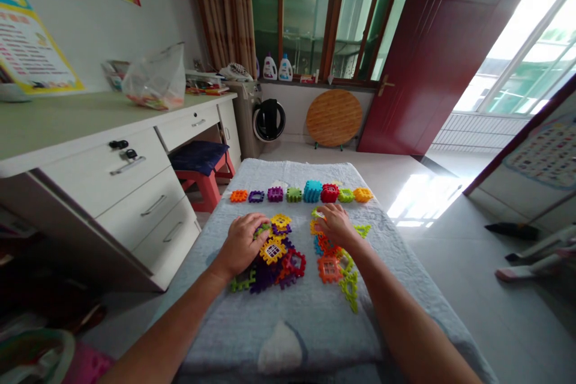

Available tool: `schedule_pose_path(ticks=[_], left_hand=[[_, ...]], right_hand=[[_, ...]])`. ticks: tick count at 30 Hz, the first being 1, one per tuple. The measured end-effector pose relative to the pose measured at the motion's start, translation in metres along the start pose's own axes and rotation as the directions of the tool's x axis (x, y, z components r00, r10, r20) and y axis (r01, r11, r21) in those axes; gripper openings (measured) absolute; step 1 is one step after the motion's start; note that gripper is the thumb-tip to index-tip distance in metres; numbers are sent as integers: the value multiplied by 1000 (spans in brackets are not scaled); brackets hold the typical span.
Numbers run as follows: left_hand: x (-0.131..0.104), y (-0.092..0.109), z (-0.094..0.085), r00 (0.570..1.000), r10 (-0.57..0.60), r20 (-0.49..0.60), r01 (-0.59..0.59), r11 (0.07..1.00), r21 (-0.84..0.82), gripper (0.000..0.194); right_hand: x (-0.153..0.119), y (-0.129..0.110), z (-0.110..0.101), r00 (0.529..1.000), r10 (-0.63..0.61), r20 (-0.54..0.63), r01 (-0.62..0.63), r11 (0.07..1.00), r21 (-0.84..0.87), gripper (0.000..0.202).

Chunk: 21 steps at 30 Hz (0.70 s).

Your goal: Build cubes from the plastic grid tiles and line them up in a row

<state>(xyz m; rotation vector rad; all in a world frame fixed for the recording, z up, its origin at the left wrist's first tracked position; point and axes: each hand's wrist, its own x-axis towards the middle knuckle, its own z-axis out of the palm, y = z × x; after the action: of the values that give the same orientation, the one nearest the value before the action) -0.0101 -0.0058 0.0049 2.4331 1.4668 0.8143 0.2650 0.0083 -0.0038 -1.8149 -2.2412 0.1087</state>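
Notched plastic building pieces lie in two loose piles on the cloth-covered table. My left hand [245,242] is at the left pile, its fingers curled round a green piece [261,230]. Beside it are yellow pieces [273,250], purple pieces [265,275] and a red piece [294,263]. My right hand [333,223] reaches over the top of the right pile, with its bent fingers on a yellow-green piece [317,213], partly hidden. Under and below that hand lie an orange square piece [330,269] and yellow-green triangles [349,290].
Beyond the piles, a row of stacks sorted by colour crosses the table [283,318], among them a turquoise stack [312,191] and a red stack [330,193]. A white desk [130,177] and a red stool [207,183] stand at the left.
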Motion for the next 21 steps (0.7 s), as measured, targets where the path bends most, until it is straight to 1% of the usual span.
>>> schedule_pose_path(ticks=[2,4,7,10,12,14,15,17,19,21], left_hand=[[11,-1,1,1000,-22,21,22,1000,20,27],[22,-2,4,996,-56,63,53,997,50,26],[36,-5,10,983,-129,128,113,986,124,27],[48,-4,17,964,-205,172,168,964,205,32],[55,1,22,946,-256,201,199,944,265,38],[61,7,26,920,-306,243,224,923,314,47],[64,10,28,910,-325,259,234,915,329,51],[69,15,33,898,-350,268,250,905,344,53],[73,16,36,898,-359,254,264,902,343,48],[76,14,37,901,-360,241,274,904,328,46]], right_hand=[[2,2,7,1000,14,8,-14,1000,10,30],[2,3,12,1000,12,21,-13,999,31,31],[0,6,16,1000,17,10,-18,997,80,23],[-2,12,16,999,-17,-33,22,985,173,14],[-3,15,17,995,-20,-96,40,975,217,18],[-4,16,18,990,2,-138,28,976,215,29],[-4,16,19,991,12,-134,15,979,202,35],[-4,14,21,996,20,-85,-5,985,170,41],[-4,12,22,999,26,-31,-21,988,151,40],[-3,12,23,999,40,-10,-38,988,147,38]])
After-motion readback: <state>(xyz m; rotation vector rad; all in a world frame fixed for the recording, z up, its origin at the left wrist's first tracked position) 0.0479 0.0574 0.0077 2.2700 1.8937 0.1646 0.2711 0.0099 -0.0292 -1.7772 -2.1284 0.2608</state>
